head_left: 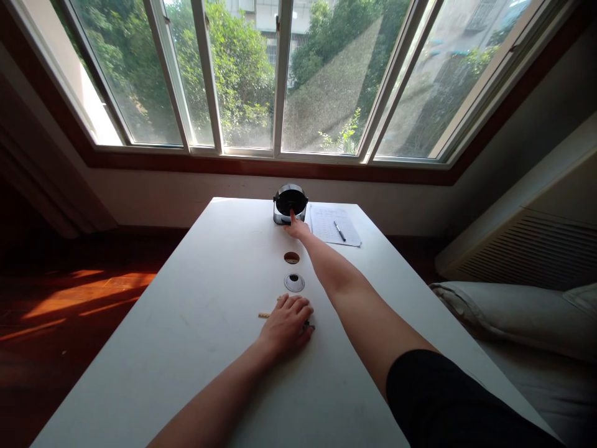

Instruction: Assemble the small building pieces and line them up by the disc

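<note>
My left hand (290, 320) lies palm down on the white table (200, 298), fingers a little spread. Small things stick out from beneath it: a yellowish strip (263, 315) with dark marks at its left and a small dark piece (310, 325) at its right. Whatever else lies under the palm is hidden. My right hand (296, 229) reaches to the far side, its index finger stretched out against the front of a round black device (290, 198) on a U-shaped stand. From here I cannot tell what kind of device it is. That hand grips nothing I can see.
Right of the device lies a printed paper sheet (329, 225) with a pen (339, 231) on it. A round hole (291, 257) and a grey ring with a dark opening (294, 283) lie between my hands. Windows stand behind; a cushion (508, 311) lies at the right.
</note>
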The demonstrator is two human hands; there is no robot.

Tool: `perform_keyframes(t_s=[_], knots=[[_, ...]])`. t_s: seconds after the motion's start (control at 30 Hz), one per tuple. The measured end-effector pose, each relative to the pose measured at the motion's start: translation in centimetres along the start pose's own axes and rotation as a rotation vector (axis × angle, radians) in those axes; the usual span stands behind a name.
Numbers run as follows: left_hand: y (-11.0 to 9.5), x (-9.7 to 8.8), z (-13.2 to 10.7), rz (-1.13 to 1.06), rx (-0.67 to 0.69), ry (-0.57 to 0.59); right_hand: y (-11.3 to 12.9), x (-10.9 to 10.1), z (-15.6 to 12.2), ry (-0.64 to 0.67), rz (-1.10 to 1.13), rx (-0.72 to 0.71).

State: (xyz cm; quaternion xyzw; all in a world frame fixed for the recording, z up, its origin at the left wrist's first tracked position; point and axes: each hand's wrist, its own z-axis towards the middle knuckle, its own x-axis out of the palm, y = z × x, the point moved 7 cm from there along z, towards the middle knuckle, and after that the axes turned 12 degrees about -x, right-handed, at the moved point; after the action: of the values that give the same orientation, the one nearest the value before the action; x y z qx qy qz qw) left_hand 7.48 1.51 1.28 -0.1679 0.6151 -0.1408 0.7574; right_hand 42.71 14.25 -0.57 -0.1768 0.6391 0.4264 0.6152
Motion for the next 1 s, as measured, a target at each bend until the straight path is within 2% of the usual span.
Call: perform_keyframes(t_s=[0.33,0.57,1.0], knots=[[0.1,0.0,0.1,0.021,0.000,0.016,-0.7,-0.2,0.2,-0.125,-0.044,-0.090],[0.2,0.0,0.2,0.014,0.005,0.010,-0.7,0.1,-0.2,-0.092,-0.046,-0.093],[0.2,-0.1,0.2,0.023,0.004,0.026,-0.7,1.3,-1.3,-0.112,-0.016,-0.138]])
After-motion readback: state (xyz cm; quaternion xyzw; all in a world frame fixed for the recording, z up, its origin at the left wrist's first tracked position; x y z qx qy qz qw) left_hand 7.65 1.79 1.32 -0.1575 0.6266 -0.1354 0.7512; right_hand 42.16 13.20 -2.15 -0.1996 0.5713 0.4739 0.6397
